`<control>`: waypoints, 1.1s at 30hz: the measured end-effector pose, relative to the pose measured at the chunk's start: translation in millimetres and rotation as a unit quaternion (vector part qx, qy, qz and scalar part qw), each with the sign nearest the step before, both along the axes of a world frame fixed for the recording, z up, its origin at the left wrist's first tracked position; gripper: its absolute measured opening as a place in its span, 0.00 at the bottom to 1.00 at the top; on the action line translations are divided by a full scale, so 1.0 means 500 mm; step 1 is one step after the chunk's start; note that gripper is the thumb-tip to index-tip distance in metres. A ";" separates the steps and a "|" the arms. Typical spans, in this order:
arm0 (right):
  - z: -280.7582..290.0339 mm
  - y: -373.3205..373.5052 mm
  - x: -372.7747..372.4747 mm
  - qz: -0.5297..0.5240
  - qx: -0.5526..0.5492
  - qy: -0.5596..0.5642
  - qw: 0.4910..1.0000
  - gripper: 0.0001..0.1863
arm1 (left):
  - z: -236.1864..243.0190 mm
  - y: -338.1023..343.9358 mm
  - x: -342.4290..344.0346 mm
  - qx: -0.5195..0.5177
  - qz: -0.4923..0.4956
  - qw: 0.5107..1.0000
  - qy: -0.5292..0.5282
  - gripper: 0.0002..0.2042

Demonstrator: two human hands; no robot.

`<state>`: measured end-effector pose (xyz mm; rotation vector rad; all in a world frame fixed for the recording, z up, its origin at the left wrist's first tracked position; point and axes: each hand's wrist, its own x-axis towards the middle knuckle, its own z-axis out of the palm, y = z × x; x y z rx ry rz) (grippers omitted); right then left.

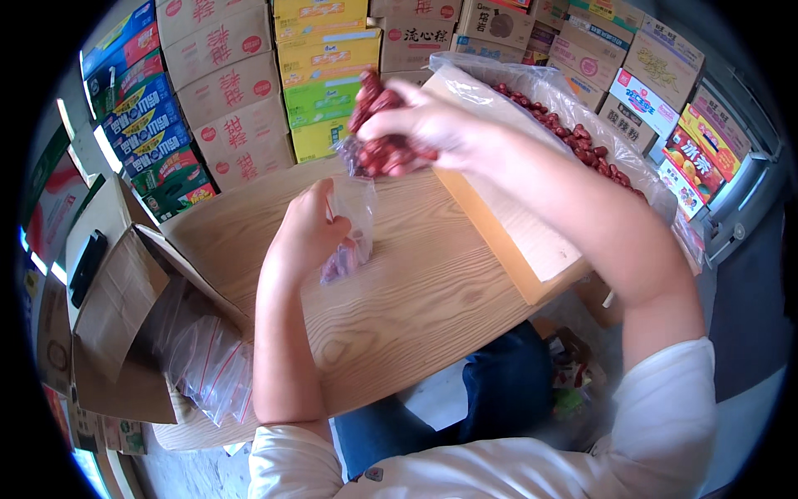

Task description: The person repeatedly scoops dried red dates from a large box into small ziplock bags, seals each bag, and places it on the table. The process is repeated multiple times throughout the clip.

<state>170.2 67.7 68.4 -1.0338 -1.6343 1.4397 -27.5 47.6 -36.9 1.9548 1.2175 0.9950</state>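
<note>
My right hand (428, 125) is closed round a handful of glossy red dates (391, 156), slightly blurred, above the far part of the table. Just below it, a small clear plastic bag (359, 200) hangs from my left hand (312, 223), whose fingers pinch it near its opening. Reddish-purple patches show low on the bag; whether they are print or contents I cannot tell. To the right, an open carton (511, 208) lined with clear plastic holds many more red dates (582, 145). My right forearm crosses above this carton and hides part of it.
An open cardboard box (125, 349) with several clear zip bags (212, 366) stands at the table's left edge. Wood-grain tabletop (407, 291) lies under my hands. Stacked brown cartons (233, 91) and yellow-green cartons (324, 83) line the back. My legs are below the near edge.
</note>
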 end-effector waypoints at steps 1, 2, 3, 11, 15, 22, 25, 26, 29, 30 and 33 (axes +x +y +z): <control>-0.022 0.004 -0.029 -0.014 -0.011 0.016 1.000 0.25 | -0.009 0.012 -0.001 0.014 0.019 1.000 -0.001 0.22; -0.040 0.013 -0.052 -0.019 -0.042 0.002 0.999 0.25 | -0.014 0.021 -0.004 0.027 0.039 0.999 -0.002 0.21; -0.062 0.023 -0.068 -0.029 -0.048 0.008 0.998 0.26 | -0.018 0.031 -0.003 0.006 0.033 0.999 -0.019 0.20; -0.136 0.055 -0.130 -0.102 -0.070 0.009 0.992 0.25 | -0.013 0.044 0.002 -0.027 0.028 0.993 -0.111 0.19; -0.158 0.059 -0.154 -0.094 -0.053 0.078 0.991 0.23 | -0.023 0.056 -0.013 -0.039 0.037 0.993 -0.103 0.18; -0.179 0.063 -0.176 -0.136 -0.081 0.133 0.978 0.21 | -0.029 0.065 -0.015 -0.039 0.034 0.993 -0.106 0.17; -0.185 0.057 -0.186 -0.149 -0.087 0.161 0.972 0.20 | -0.025 0.057 -0.008 -0.010 0.070 0.993 -0.096 0.15; -0.190 0.060 -0.190 -0.147 -0.083 0.172 0.970 0.20 | -0.025 0.054 -0.007 0.004 0.086 0.992 -0.092 0.14; -0.188 0.051 -0.192 -0.164 -0.087 0.191 0.964 0.19 | -0.025 0.052 -0.004 0.048 0.100 0.991 -0.081 0.15; -0.186 0.048 -0.196 -0.171 -0.093 0.196 0.961 0.19 | -0.022 0.050 -0.006 0.037 0.098 0.991 -0.077 0.15; -0.182 0.042 -0.200 -0.197 -0.126 0.189 0.954 0.18 | -0.014 0.047 -0.008 0.023 0.100 0.992 -0.067 0.16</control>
